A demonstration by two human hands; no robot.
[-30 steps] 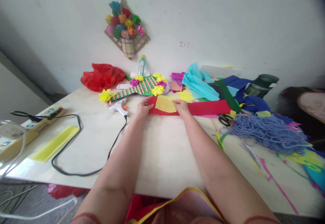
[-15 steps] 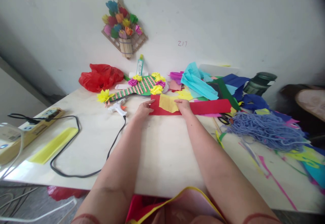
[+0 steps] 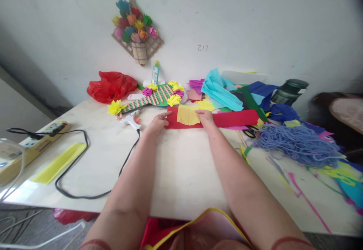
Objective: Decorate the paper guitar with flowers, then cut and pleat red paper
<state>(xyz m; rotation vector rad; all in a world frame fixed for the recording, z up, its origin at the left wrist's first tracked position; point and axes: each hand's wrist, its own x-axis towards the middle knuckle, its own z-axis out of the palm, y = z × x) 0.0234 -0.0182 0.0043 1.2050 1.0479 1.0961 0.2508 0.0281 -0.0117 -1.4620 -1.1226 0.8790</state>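
Observation:
A long strip of red paper (image 3: 232, 118) lies across the far middle of the table (image 3: 181, 174). A smaller piece of yellow paper (image 3: 187, 114) rests on its left part. My left hand (image 3: 157, 122) grips the strip's left end. My right hand (image 3: 205, 118) presses on the strip at the yellow paper's right edge, fingers on both sheets. A white glue gun (image 3: 129, 120) lies just left of my left hand, its black cord (image 3: 85, 159) looping toward the front.
A striped green paper craft with yellow and pink flowers (image 3: 159, 96) lies behind the strip. A red plastic bag (image 3: 112, 85) and glue bottle (image 3: 155, 73) stand by the wall. Coloured paper sheets (image 3: 227, 93), black scissors (image 3: 249, 132) and blue yarn (image 3: 297, 144) crowd the right. A power strip (image 3: 34, 138) sits far left.
The yellow paper has shifted slightly on the red strip under my right hand. Both hands stay at the strip, barely moved.

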